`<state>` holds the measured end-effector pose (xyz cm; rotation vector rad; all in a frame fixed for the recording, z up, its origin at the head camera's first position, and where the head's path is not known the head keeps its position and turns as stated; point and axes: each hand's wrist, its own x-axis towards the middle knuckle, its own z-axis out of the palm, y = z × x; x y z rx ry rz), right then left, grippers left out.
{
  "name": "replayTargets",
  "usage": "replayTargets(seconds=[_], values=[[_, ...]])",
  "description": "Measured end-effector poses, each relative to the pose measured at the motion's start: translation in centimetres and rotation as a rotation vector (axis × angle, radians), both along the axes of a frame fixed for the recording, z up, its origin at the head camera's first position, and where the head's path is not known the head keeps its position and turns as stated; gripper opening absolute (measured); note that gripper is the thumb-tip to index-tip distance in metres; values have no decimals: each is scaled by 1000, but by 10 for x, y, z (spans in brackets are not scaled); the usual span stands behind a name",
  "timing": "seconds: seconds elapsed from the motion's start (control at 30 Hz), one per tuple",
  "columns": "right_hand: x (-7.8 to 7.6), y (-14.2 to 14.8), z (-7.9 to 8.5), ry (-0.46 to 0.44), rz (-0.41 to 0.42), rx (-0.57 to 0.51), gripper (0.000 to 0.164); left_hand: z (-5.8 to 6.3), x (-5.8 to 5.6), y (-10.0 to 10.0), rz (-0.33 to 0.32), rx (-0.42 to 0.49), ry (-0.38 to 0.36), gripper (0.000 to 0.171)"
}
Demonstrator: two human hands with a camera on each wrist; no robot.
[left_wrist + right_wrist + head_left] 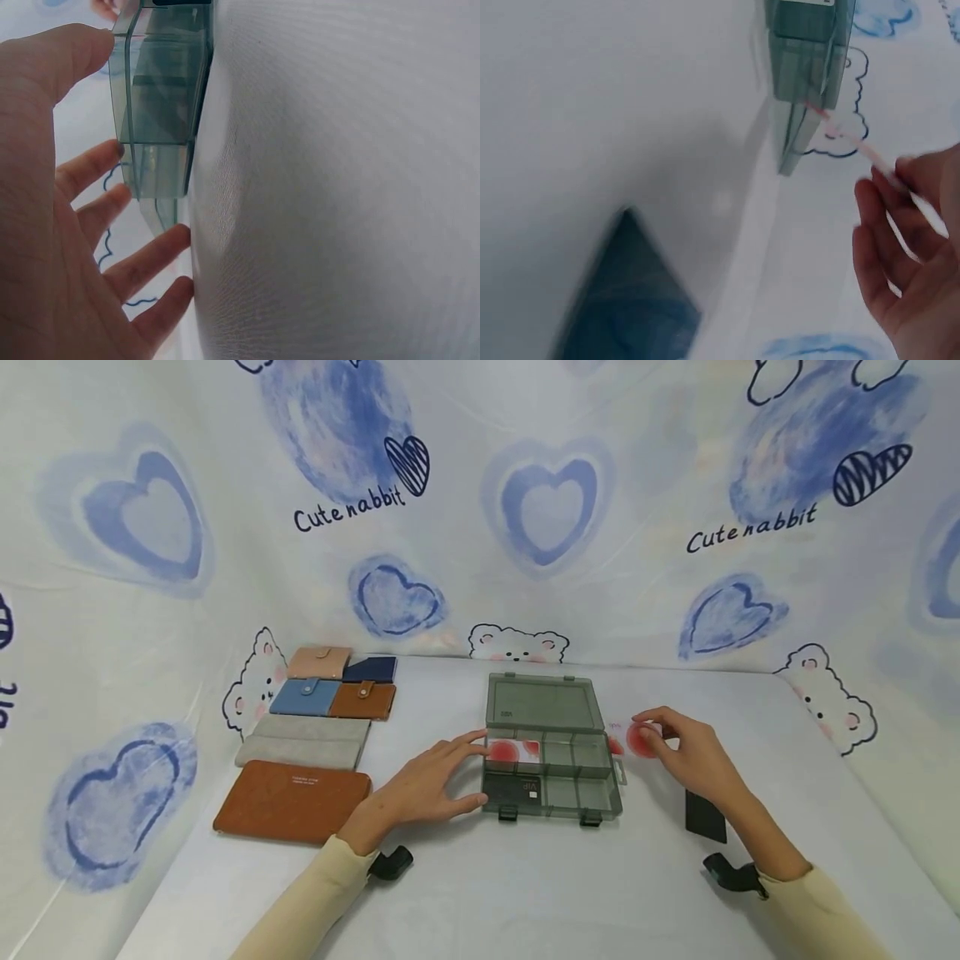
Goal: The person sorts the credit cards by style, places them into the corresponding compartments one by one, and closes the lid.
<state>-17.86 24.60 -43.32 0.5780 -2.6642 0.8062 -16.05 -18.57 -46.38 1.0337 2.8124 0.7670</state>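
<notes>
A green translucent divided plastic box (562, 811) lies with its lid (543, 703) folded back. My left hand (427, 781) is at its left side, fingers spread, with the thumb and fingertips right at the box wall (161, 97). Between thumb and fingers, my right hand (697, 760) pinches a white card with red circles (618, 741), tilted and raised beside the box's right end. A similar red-and-white card (504, 751) lies in the upper left compartment. Below it, a black VIP card (512, 788) lies in the lower left one.
A black card-like piece (705, 817) lies below my right hand. On the left are a brown long wallet (288, 797), a grey wallet (303, 741), and blue (306, 697), brown (363, 700), beige (318, 662) and navy (371, 670) card holders. A patterned cloth hangs behind.
</notes>
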Motion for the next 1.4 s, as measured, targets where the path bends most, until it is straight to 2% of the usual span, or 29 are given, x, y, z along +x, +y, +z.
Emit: replayTargets(seconds=[0.23, 0.33, 0.5, 0.77, 1.07, 1.23, 1.4], values=[[-6, -17, 12, 130, -126, -5, 25, 3, 1, 1, -3, -3, 10, 68], [-9, -28, 13, 152, -141, -47, 23, 2, 0, 0, 1, -9, 1, 69], [-10, -57, 15, 99, -72, -105, 19, 1, 0, 0, -8, -3, 1, 70], [-8, -107, 14, -49, 79, -96, 16, 0, -1, 0, -14, 1, 17, 70], [-12, -133, -7, -128, 191, 26, 19, 1, 1, 0, -14, 1, -5, 70], [-12, -138, -13, -123, 232, 43, 21, 1, 0, 1, -11, -8, 7, 68], [-8, -143, -12, -78, 194, 133, 22, 2, -1, 1, -11, -10, 5, 66]])
